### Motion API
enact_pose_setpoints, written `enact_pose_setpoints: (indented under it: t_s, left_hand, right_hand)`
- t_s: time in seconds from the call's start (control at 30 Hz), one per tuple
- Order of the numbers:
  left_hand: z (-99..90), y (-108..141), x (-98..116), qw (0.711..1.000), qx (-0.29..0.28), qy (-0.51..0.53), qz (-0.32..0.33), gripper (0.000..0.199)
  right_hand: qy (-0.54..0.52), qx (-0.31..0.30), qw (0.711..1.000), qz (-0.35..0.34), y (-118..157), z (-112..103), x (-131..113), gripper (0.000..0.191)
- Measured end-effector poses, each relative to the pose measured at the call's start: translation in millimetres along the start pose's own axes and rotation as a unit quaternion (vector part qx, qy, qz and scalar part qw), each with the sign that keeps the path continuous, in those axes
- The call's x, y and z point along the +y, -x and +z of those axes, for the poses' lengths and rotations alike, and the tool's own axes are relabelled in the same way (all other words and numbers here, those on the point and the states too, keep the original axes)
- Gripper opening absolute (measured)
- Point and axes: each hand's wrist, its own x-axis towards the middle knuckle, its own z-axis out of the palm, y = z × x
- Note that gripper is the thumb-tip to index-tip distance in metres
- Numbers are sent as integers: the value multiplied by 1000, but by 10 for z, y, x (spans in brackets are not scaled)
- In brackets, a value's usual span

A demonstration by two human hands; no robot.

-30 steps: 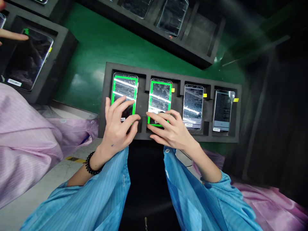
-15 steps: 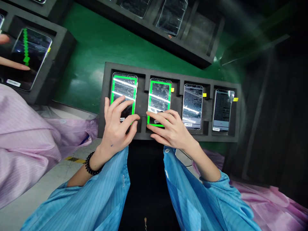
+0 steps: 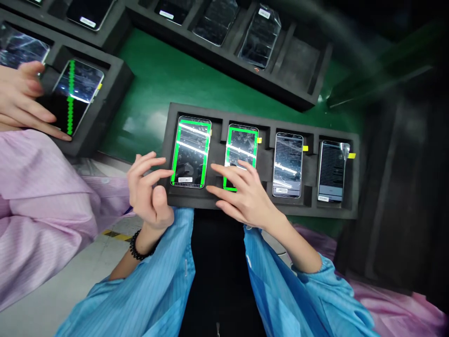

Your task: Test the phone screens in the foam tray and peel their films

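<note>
A black foam tray (image 3: pixel 218 204) in front of me holds several smartphones in a row. The leftmost smartphone (image 3: pixel 191 154) shows a green frame along its screen edges, with a short gap in the band at the bottom. My left hand (image 3: pixel 150 187) is at that phone's lower left edge, fingers apart and holding nothing. Over the lower part of the second smartphone (image 3: pixel 242 140), also framed in green, lies my right hand (image 3: pixel 245 192), its fingers spread to the left. Farther right, the third smartphone (image 3: pixel 287 164) and the fourth smartphone (image 3: pixel 330 171) show dark screens with lines of text.
At the left, a co-worker's hand (image 3: pixel 28 103) touches a smartphone (image 3: pixel 79 89) with a green zigzag line, in another foam tray (image 3: pixel 117 77). A further tray (image 3: pixel 224 56) with wrapped phones lies at the back on the green table (image 3: pixel 150 70).
My left hand has drawn back left, off the first phone's screen. The green band there now runs farther down both sides. The co-worker's green line has grown longer. The view has shifted slightly.
</note>
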Motion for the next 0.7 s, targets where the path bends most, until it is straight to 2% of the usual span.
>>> enact_pose_setpoints:
  t_s: [0.17,0.3,0.43,0.6,0.7]
  left_hand:
    - [27,21,0,1000,8,-14,-6,30]
    - [47,35,-27,1000,24,-4,-8,30]
    - [51,42,-31,999,32,5,-11,29]
    - [16,34,25,999,12,-6,-39,30]
    - [23,27,26,998,28,30,-37,29]
  right_hand:
    - [42,-33,998,-32,-187,112,-78,31]
    - [12,-32,998,-45,-199,108,-79,29]
    - [41,-21,998,-29,-209,82,-73,27]
    - [50,-34,998,-35,-221,90,-86,25]
    - [65,-30,997,-43,-217,95,-87,26]
